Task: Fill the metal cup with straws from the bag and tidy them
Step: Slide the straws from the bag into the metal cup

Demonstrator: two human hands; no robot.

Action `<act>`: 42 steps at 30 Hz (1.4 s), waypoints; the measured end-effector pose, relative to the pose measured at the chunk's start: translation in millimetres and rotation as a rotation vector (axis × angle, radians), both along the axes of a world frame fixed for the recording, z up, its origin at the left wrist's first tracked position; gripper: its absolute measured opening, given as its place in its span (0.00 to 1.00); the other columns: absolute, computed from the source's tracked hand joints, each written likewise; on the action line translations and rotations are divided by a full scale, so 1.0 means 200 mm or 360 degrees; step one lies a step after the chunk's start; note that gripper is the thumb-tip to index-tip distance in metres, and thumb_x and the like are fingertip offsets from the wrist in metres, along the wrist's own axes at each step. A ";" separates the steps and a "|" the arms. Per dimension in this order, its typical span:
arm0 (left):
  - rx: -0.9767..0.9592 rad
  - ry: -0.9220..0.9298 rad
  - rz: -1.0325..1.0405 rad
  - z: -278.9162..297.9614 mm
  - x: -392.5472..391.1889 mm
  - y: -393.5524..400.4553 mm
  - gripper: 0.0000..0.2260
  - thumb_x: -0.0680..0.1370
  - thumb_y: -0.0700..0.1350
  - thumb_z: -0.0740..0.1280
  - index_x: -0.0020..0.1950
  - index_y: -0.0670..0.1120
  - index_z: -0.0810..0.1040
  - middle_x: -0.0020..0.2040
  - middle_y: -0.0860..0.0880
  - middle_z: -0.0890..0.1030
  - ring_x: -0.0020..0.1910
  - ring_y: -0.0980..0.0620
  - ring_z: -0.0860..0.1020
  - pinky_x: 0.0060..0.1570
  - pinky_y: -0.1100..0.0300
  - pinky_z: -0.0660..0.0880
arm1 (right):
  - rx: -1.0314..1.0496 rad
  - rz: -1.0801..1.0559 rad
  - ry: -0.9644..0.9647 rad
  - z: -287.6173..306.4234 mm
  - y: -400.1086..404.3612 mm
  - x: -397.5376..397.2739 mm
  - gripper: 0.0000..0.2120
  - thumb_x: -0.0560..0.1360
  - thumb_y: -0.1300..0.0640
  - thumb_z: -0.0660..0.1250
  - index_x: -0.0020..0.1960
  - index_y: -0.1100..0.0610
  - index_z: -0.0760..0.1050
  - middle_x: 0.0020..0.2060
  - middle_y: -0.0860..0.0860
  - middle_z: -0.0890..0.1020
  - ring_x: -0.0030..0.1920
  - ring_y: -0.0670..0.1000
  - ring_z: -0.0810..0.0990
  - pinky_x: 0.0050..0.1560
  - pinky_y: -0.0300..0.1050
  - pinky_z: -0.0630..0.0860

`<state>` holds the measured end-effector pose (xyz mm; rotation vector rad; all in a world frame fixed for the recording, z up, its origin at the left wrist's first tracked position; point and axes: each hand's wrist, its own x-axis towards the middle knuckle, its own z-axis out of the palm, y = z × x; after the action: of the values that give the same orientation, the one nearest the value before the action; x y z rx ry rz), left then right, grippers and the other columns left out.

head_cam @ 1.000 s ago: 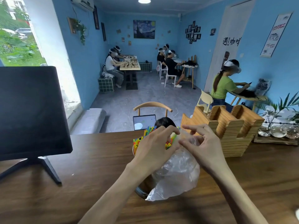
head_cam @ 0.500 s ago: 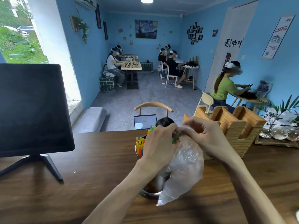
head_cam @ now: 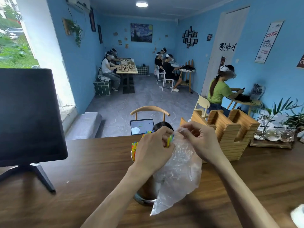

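Observation:
A metal cup (head_cam: pixel 144 194) stands on the wooden table (head_cam: pixel 82 170), mostly hidden behind my left forearm and the bag. Coloured straws (head_cam: pixel 134 147) stick up out of it. My left hand (head_cam: pixel 153 149) is curled over the cup's top and grips a few straws, whose green and yellow ends (head_cam: pixel 170 140) poke out by my fingers. A clear plastic bag (head_cam: pixel 176 175) hangs in front of the cup, its bottom near the table. My right hand (head_cam: pixel 199 139) pinches the bag's top edge.
A dark monitor (head_cam: pixel 28 117) on a stand occupies the table's left. A wooden slotted holder (head_cam: pixel 230 134) stands just right of my hands, with a tray of glassware (head_cam: pixel 276 137) and plants beyond it. Several seated people, chairs and tables fill the room behind the counter.
My hands came together over the cup. My right hand closed from spread fingers to a pinch on the bag's top, and the bag has been drawn upward and slightly right.

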<state>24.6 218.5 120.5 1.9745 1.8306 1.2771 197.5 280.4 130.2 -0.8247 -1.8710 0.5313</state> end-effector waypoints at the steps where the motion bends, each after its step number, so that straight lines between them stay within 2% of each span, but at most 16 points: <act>1: -0.0006 -0.0008 -0.0041 0.00 0.00 0.00 0.05 0.75 0.50 0.72 0.50 0.56 0.79 0.34 0.59 0.79 0.38 0.57 0.78 0.47 0.56 0.77 | -0.0061 0.0026 0.0067 0.00 0.00 0.00 0.02 0.76 0.47 0.71 0.44 0.42 0.82 0.37 0.47 0.84 0.36 0.51 0.80 0.36 0.44 0.73; 4: -0.0057 0.0033 -0.0160 0.01 0.00 0.01 0.06 0.77 0.50 0.71 0.43 0.52 0.76 0.32 0.54 0.77 0.34 0.55 0.74 0.43 0.54 0.75 | -0.0205 0.0112 0.0168 0.01 0.01 -0.01 0.06 0.78 0.56 0.73 0.45 0.45 0.83 0.37 0.53 0.83 0.35 0.55 0.78 0.38 0.49 0.73; 8: -0.0098 0.0024 -0.0213 0.02 -0.02 0.02 0.06 0.78 0.45 0.71 0.46 0.56 0.75 0.30 0.53 0.76 0.34 0.58 0.73 0.39 0.61 0.69 | -0.0305 0.0128 0.0262 0.02 0.00 -0.03 0.05 0.79 0.56 0.71 0.48 0.47 0.82 0.43 0.59 0.83 0.41 0.63 0.79 0.43 0.49 0.75; 10: -0.0078 -0.0075 -0.0179 0.02 -0.03 0.01 0.06 0.78 0.47 0.70 0.48 0.58 0.77 0.29 0.53 0.76 0.33 0.57 0.74 0.36 0.67 0.66 | -0.0280 0.0065 0.0287 0.00 0.00 -0.04 0.05 0.79 0.56 0.70 0.48 0.47 0.82 0.41 0.56 0.83 0.42 0.63 0.79 0.42 0.46 0.76; 13: -0.0069 -0.0086 -0.0136 0.01 -0.06 0.00 0.07 0.78 0.47 0.68 0.51 0.60 0.79 0.28 0.60 0.76 0.30 0.58 0.74 0.33 0.67 0.66 | -0.0234 -0.0081 0.0213 -0.04 0.01 -0.02 0.05 0.80 0.55 0.70 0.48 0.47 0.81 0.38 0.54 0.82 0.40 0.59 0.80 0.39 0.47 0.77; 15: -0.0053 -0.0052 -0.0182 0.01 -0.08 -0.01 0.06 0.78 0.50 0.70 0.53 0.60 0.79 0.37 0.62 0.81 0.38 0.60 0.78 0.41 0.64 0.72 | -0.0254 -0.0121 0.0099 -0.07 0.01 0.01 0.06 0.80 0.55 0.70 0.47 0.45 0.81 0.36 0.56 0.82 0.39 0.57 0.79 0.39 0.49 0.76; 17: -0.0053 0.0016 -0.0221 0.02 -0.11 -0.02 0.05 0.77 0.55 0.72 0.51 0.60 0.80 0.45 0.62 0.82 0.47 0.60 0.79 0.51 0.59 0.75 | -0.0266 -0.0176 0.0014 -0.11 0.01 0.04 0.08 0.80 0.55 0.70 0.46 0.43 0.80 0.36 0.53 0.83 0.38 0.53 0.79 0.36 0.43 0.75; 21: -0.0106 0.0266 -0.0190 0.00 -0.17 -0.02 0.07 0.77 0.60 0.70 0.52 0.61 0.81 0.46 0.61 0.80 0.50 0.59 0.75 0.50 0.59 0.73 | -0.0131 -0.0371 0.0085 -0.13 0.00 0.15 0.06 0.81 0.54 0.68 0.51 0.44 0.80 0.43 0.38 0.83 0.42 0.42 0.80 0.40 0.29 0.73; 23: -0.0149 0.0311 -0.0222 -0.01 -0.18 -0.02 0.07 0.79 0.58 0.68 0.55 0.61 0.82 0.48 0.63 0.77 0.52 0.59 0.74 0.51 0.60 0.71 | 0.0004 -0.0447 0.0001 -0.16 -0.01 0.18 0.05 0.81 0.55 0.68 0.53 0.46 0.80 0.45 0.38 0.82 0.46 0.41 0.80 0.43 0.28 0.73; 26: -0.0241 0.0369 -0.0289 -0.01 -0.20 -0.01 0.08 0.82 0.56 0.65 0.58 0.62 0.82 0.60 0.61 0.75 0.61 0.57 0.73 0.62 0.57 0.69 | -0.0028 -0.0381 -0.0410 -0.26 -0.01 0.20 0.05 0.79 0.58 0.70 0.50 0.48 0.81 0.43 0.39 0.81 0.46 0.41 0.80 0.44 0.31 0.73; 29: -0.0263 0.0431 -0.0338 -0.01 -0.21 -0.01 0.11 0.83 0.57 0.62 0.62 0.62 0.81 0.65 0.60 0.74 0.65 0.56 0.70 0.66 0.57 0.67 | -0.0445 -0.0252 -0.0823 -0.34 0.01 0.24 0.14 0.79 0.56 0.70 0.38 0.41 0.78 0.38 0.40 0.82 0.43 0.44 0.80 0.42 0.38 0.72; 31: -0.0215 0.0419 -0.0355 -0.01 -0.20 -0.02 0.13 0.83 0.59 0.62 0.65 0.63 0.78 0.66 0.62 0.73 0.66 0.57 0.69 0.66 0.59 0.65 | -0.0628 -0.0165 -0.0809 -0.33 0.01 0.27 0.14 0.79 0.54 0.70 0.41 0.37 0.79 0.42 0.37 0.83 0.44 0.43 0.80 0.43 0.39 0.74; 34: -0.0017 0.0306 -0.0333 -0.02 -0.20 -0.06 0.15 0.81 0.62 0.63 0.66 0.64 0.77 0.66 0.66 0.72 0.65 0.62 0.69 0.64 0.63 0.65 | -0.0678 0.0015 -0.0507 -0.27 -0.04 0.28 0.20 0.78 0.53 0.69 0.58 0.26 0.73 0.54 0.33 0.81 0.55 0.35 0.78 0.53 0.39 0.76; 37: 0.0112 0.0425 -0.0345 -0.04 -0.20 -0.11 0.17 0.80 0.65 0.63 0.67 0.64 0.77 0.68 0.66 0.72 0.70 0.63 0.68 0.68 0.63 0.63 | -0.0478 0.0048 -0.0321 -0.21 -0.14 0.22 0.24 0.73 0.39 0.68 0.67 0.27 0.67 0.65 0.27 0.72 0.67 0.33 0.70 0.64 0.40 0.68; 40: 0.0030 0.0657 -0.0386 -0.08 -0.20 -0.14 0.22 0.79 0.69 0.61 0.71 0.65 0.73 0.73 0.65 0.71 0.73 0.62 0.66 0.72 0.63 0.62 | -0.0191 -0.0045 -0.0494 -0.22 -0.22 0.12 0.24 0.71 0.34 0.71 0.66 0.34 0.73 0.60 0.30 0.77 0.65 0.35 0.72 0.67 0.43 0.66; 42: -0.0015 0.0690 -0.0379 -0.10 -0.22 -0.15 0.23 0.80 0.67 0.60 0.74 0.66 0.71 0.73 0.64 0.70 0.73 0.61 0.66 0.71 0.64 0.62 | -0.0154 -0.0094 -0.0490 -0.24 -0.24 0.05 0.17 0.73 0.41 0.75 0.60 0.41 0.80 0.51 0.35 0.82 0.57 0.36 0.77 0.61 0.42 0.72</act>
<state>-19.0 189.0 99.8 2.5250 1.6810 0.8171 207.3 232.7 81.6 -1.0721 -2.1050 0.4815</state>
